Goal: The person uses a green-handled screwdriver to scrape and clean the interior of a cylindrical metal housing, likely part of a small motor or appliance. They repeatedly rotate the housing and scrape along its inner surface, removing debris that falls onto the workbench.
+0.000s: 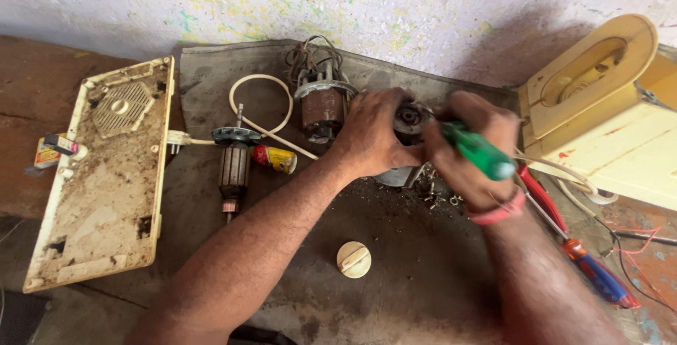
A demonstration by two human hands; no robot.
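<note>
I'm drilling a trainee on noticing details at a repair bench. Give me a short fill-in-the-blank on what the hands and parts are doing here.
1. The right hand grips a screwdriver with a ______ handle.
2. The left hand steadies the grey motor housing from its ______ side.
3. The round cream knob lies on the mat between the two ______.
4. The dirty cream base panel lies at the ______ end of the bench.

Missing words: green; left; forearms; left
</note>
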